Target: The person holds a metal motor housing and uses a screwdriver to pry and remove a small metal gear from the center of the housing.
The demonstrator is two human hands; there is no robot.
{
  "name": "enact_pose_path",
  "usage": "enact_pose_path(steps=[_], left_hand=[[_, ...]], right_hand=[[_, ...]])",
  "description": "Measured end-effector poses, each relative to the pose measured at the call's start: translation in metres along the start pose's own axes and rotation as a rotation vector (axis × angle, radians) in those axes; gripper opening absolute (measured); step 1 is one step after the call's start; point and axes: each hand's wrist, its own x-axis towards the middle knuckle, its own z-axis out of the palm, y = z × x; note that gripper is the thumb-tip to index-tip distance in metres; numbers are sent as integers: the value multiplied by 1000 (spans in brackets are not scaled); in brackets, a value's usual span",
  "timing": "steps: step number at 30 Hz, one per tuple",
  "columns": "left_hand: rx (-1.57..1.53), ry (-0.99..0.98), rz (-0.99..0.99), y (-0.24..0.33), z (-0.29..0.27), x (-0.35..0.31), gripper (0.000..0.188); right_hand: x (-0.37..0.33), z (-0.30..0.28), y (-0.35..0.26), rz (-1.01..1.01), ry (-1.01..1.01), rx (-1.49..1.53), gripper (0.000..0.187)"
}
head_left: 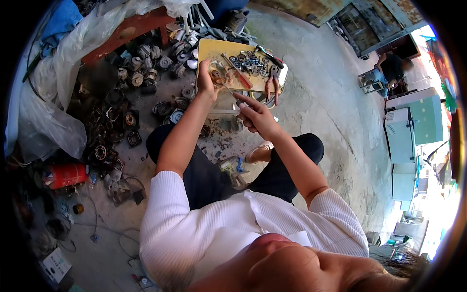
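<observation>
My left hand is closed around a round motor part with copper-coloured windings, held at the near left corner of the yellow board. My right hand grips a thin metal tool, its tip pointed at the motor part. Whether the tip touches it, I cannot tell. On the board lie a red-handled screwdriver, a pile of small metal rings and parts, a hammer with a dark and red handle, and pliers with reddish grips hanging over the near edge.
Heaps of greasy motor parts cover the floor on the left, beside plastic sheeting and a red cylinder. Debris lies between my feet. Another person is at the far right, near pale green cabinets.
</observation>
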Motion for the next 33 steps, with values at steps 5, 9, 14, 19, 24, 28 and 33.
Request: enact_pose_path(steps=[5,9,14,19,24,28,33], left_hand=[[-83,-16,-101,15,-13,4,59],[-74,33,-93,28,-15,4,62],[-44,-58,-215,28,-15,0,66],[-50,-296,-385,22,-3,-1,71],[-112,-353,-481,-4,16,9,72],[-151,-328,-497,-19,21,24,74],[-166,-311,-476,-29,13,44,78]], right_hand=[[-1,8,-14,-18,61,-92,45],[-2,-7,-25,-114,194,-248,40],[24,-58,-61,-76,319,-703,38],[44,-74,-90,-42,266,-842,35],[54,-75,-81,-45,258,-929,34],[33,-69,-81,-43,283,-926,33],[-19,-55,-92,-32,356,-888,37]])
